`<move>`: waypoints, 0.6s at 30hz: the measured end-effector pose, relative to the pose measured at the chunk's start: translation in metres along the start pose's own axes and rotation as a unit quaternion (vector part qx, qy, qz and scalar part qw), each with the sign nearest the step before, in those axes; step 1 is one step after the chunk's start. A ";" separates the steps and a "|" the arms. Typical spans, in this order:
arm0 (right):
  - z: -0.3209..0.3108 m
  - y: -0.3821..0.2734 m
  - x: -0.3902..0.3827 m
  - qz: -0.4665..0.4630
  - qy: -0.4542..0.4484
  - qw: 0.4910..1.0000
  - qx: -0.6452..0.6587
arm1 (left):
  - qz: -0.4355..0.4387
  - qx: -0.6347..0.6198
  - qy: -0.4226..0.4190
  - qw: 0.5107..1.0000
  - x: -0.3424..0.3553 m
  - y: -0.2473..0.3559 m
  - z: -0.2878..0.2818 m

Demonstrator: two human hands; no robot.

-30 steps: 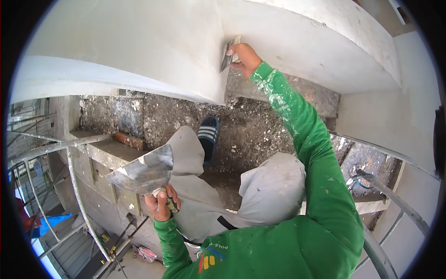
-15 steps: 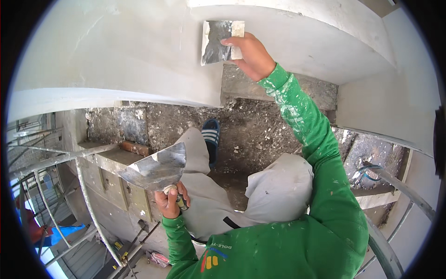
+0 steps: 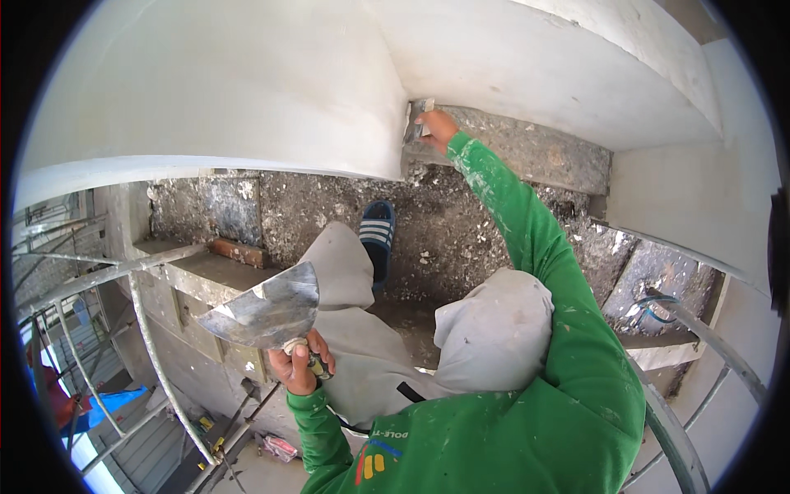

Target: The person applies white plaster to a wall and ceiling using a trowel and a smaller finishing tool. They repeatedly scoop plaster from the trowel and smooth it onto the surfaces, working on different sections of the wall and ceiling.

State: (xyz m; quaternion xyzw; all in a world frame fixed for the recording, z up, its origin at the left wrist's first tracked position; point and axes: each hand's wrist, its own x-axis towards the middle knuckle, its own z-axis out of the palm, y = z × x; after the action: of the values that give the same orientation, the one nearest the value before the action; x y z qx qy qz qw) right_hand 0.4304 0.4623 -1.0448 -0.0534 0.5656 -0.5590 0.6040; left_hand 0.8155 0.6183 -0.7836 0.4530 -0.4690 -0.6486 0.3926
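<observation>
My left hand (image 3: 301,363) is closed round the handle of a wide putty knife (image 3: 267,309). Its broad metal blade is tilted up to the left and smeared with grey and white. My right hand (image 3: 439,128), at the end of an outstretched arm, grips a small flat scraper plate (image 3: 419,122) with dark and whitish patches. That plate is at the low edge of the white wall (image 3: 280,90), by its inner corner; whether it touches the wall I cannot tell. Part of the plate is hidden by my fingers.
Below me is a debris-speckled floor (image 3: 448,222), my foot in a blue striped slide sandal (image 3: 378,239) on it. Metal scaffold pipes (image 3: 156,350) stand at the left, more pipes (image 3: 714,333) at the right. A reddish brick (image 3: 239,252) lies on the left ledge.
My right hand has moved the scraper plate down from the wall's face into the low corner, and the plate now appears edge-on. The putty knife has shifted slightly left and down.
</observation>
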 end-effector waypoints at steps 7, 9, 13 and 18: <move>0.041 -0.077 -0.064 -0.046 -0.073 0.996 -0.034 | 0.001 -0.021 -0.021 1.000 0.004 0.003 -0.004; 0.056 -0.113 -0.094 -0.070 -0.099 0.991 -0.055 | 0.010 -0.027 -0.039 0.999 0.007 0.005 -0.001; 0.097 -0.188 -0.163 -0.121 -0.102 0.986 -0.058 | -0.011 -0.036 -0.071 0.997 0.008 0.004 0.004; 0.140 -0.258 -0.220 -0.159 -0.122 0.975 -0.093 | -0.010 -0.033 -0.090 0.995 0.008 0.003 0.010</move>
State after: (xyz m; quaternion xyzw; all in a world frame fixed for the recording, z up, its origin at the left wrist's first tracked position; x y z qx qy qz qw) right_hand 0.4338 0.4491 -0.6784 -0.2667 0.5217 -0.5821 0.5638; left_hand 0.8035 0.6124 -0.7809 0.3839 -0.4766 -0.7058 0.3569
